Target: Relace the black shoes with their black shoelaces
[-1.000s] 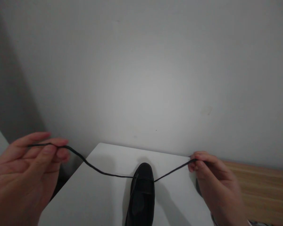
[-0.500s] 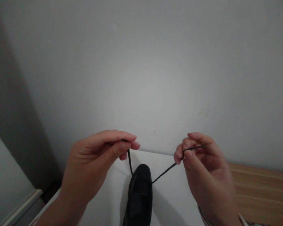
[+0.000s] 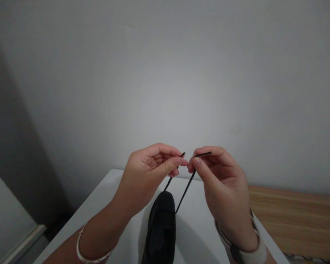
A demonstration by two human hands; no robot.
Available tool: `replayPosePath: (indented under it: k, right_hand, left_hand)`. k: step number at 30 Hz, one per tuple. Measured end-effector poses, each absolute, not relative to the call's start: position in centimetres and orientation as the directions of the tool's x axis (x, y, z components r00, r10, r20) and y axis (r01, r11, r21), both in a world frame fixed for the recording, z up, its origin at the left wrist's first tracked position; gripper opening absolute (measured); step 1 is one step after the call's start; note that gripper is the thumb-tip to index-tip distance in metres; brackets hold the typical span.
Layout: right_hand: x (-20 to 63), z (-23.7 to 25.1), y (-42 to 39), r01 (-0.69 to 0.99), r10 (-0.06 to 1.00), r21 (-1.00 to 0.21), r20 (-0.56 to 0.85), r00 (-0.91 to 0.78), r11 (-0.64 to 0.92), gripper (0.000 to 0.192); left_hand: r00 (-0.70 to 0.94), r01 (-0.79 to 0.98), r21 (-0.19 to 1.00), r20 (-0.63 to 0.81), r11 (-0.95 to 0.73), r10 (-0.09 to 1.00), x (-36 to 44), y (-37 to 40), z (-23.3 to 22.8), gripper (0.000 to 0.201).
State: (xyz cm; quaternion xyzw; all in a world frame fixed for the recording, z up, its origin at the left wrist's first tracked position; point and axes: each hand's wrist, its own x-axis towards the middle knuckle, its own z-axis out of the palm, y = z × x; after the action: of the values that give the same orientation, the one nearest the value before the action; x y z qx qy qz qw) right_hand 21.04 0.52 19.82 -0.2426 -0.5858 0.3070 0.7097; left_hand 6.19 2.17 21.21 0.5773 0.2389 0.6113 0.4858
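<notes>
A black shoe (image 3: 162, 227) stands on the white table, toe pointing toward the wall. A thin dark shoelace (image 3: 185, 193) rises from both sides of it, up to my hands. My left hand (image 3: 154, 168) pinches one lace end between thumb and index finger, and a short tip sticks out above the fingers. Close beside it, my right hand (image 3: 221, 179) pinches the other end, whose tip points right over the index finger. The fingertips of both hands almost meet above the toe; whether they touch I cannot tell.
Behind the white table (image 3: 112, 183) rises a pale wall (image 3: 165, 91). A wood-grain surface (image 3: 297, 220) lies lower right. On the lower left is a light panel with a pale edge (image 3: 24, 244), and a dark gap beside it.
Both hands have come together above the shoe's toe, the left moving right and the right moving left, each still pinching its lace end. The shoe has stayed in place.
</notes>
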Motion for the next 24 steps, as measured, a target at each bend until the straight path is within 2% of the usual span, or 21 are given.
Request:
replayPosePath:
  k: [6,12,18,24]
  right_hand:
    - [20.5,20.2,0.7,-0.047,0.679,-0.678,0.726,0.113,0.733,0.013]
    - [20.3,20.6,1.0,-0.055,0.667,-0.665,0.742,0.066,0.745,0.015]
    - [20.4,20.5,0.9,-0.193,0.699,-0.685,0.715,0.007,0.702,0.016]
    - [20.1,20.7,0.8,-0.191,0.695,-0.679,0.719,0.028,0.709,0.018]
  left_hand:
    - [0.074,-0.291,0.755,0.630,-0.588,0.773,6.4,2.6,21.7,0.014]
    - [0.039,-0.233,0.706,0.694,-0.669,0.719,6.4,2.4,22.6,0.010]
    - [0.044,-0.150,0.711,0.699,-0.687,0.714,6.4,2.7,23.0,0.007]
    - [0.055,-0.161,0.729,0.680,-0.666,0.731,6.4,2.5,23.4,0.005]
